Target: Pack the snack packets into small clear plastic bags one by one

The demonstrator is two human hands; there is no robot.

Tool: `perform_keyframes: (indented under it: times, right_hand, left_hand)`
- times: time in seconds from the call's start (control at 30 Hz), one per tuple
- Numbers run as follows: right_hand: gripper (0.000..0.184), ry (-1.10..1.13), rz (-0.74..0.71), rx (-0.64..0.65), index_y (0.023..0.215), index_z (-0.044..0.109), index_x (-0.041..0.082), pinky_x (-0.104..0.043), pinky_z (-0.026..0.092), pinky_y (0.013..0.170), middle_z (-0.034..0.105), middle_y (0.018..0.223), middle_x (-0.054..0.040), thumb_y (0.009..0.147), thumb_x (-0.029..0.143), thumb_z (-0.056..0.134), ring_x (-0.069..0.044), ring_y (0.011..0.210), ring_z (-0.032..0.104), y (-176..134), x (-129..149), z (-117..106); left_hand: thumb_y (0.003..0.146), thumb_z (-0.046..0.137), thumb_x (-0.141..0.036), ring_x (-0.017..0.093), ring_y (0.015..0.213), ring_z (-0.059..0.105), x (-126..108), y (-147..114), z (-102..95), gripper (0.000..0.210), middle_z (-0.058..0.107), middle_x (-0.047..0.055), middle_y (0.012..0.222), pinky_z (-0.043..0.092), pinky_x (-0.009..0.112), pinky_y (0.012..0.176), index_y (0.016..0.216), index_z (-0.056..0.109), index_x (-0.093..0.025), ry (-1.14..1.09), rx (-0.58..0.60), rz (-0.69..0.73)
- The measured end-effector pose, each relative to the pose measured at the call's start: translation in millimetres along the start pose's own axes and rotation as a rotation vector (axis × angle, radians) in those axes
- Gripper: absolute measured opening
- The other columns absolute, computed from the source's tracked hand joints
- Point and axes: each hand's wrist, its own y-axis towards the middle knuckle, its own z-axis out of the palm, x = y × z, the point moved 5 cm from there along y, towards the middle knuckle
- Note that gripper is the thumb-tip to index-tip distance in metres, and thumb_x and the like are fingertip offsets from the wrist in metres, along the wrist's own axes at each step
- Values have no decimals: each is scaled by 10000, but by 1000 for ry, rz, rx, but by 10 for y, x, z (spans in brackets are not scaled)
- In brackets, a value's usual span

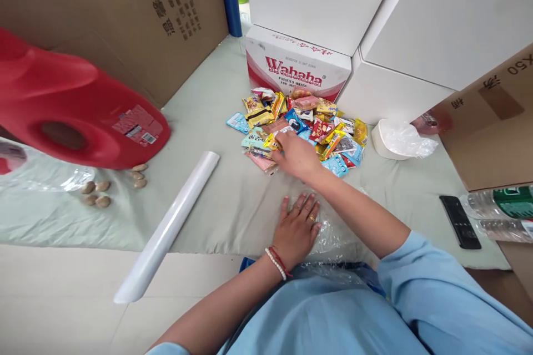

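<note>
My left hand (297,227) lies flat with its fingers apart, resting at the edge of a clear plastic bag (333,233) on the cloth-covered surface. At the near left side of a heap of small wrapped snacks (320,127), my right hand (297,155) has its fingers closed on a yellow snack packet (272,142). Around that hand are a pink packet (262,162), a pale green packet (255,137) and several blue packets (335,166). The palm and forearm cover part of the heap.
A Wahaha water carton (297,66) stands behind the heap. To the left are a white roll (175,222), a red jug (100,111) and several brown nuts (102,201). On the right are a white tub (387,141), a black phone (460,222), plastic bottles (483,205) and a cardboard box (491,138).
</note>
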Motion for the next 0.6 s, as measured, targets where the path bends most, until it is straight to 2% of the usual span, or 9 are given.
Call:
perform_keyframes:
  times: [0.07, 0.2, 0.27, 0.33, 0.43, 0.53, 0.6]
  right_hand:
    - [424, -29, 26, 27, 1395, 559, 152, -427, 551, 924, 644, 1353, -186, 1019, 340, 511, -331, 1157, 659, 176, -20, -28]
    - [376, -81, 4, 212, 1312, 635, 117, -429, 569, 903, 705, 1284, -204, 975, 274, 577, -347, 1153, 692, 445, 86, 253]
    - [351, -87, -15, 231, 1292, 649, 126, -421, 574, 878, 734, 1234, -193, 971, 239, 566, -336, 1118, 713, 526, 130, 357]
    - [345, -86, -45, 197, 1287, 650, 137, -405, 572, 852, 748, 1206, -180, 974, 246, 554, -325, 1086, 722, 544, 127, 349]
    - [345, -47, -74, 92, 1260, 656, 152, -353, 542, 833, 752, 1188, -148, 956, 297, 582, -296, 1047, 713, 376, -17, 119]
    - [272, 90, -96, -24, 1134, 676, 174, -302, 492, 813, 743, 1098, -82, 938, 349, 604, -241, 962, 676, -19, -317, -219]
    - [214, 224, -131, 18, 1003, 671, 191, -273, 454, 749, 714, 940, -30, 903, 377, 636, -197, 827, 627, -349, -544, -335]
  left_hand:
    - [1059, 405, -469, 277, 1532, 390, 90, 50, -39, 513, 513, 82, 1596, 200, 631, 1284, 1515, 519, -265, 6, 11, -27]
    - [1063, 393, -456, 296, 1515, 418, 257, 84, -138, 504, 494, 105, 1606, 203, 654, 1273, 1499, 542, -251, 7, -2, -51]
    - [1057, 414, -435, 320, 1508, 426, 331, 62, -178, 493, 505, 110, 1597, 189, 683, 1264, 1499, 546, -262, 25, -21, -58]
    - [1049, 434, -430, 350, 1516, 408, 383, 33, -191, 493, 496, 107, 1602, 163, 729, 1249, 1508, 538, -283, 42, -32, -61]
    - [1039, 456, -437, 385, 1534, 366, 398, 14, -177, 492, 460, 100, 1626, 122, 783, 1224, 1506, 541, -308, 49, -29, -80]
    - [1037, 459, -441, 381, 1559, 319, 371, 30, -171, 495, 431, 82, 1648, 77, 791, 1226, 1514, 525, -327, 26, -16, -103]
    - [1046, 442, -438, 359, 1577, 285, 368, 43, -181, 504, 408, 71, 1663, 44, 774, 1240, 1534, 494, -330, -5, -11, -108]
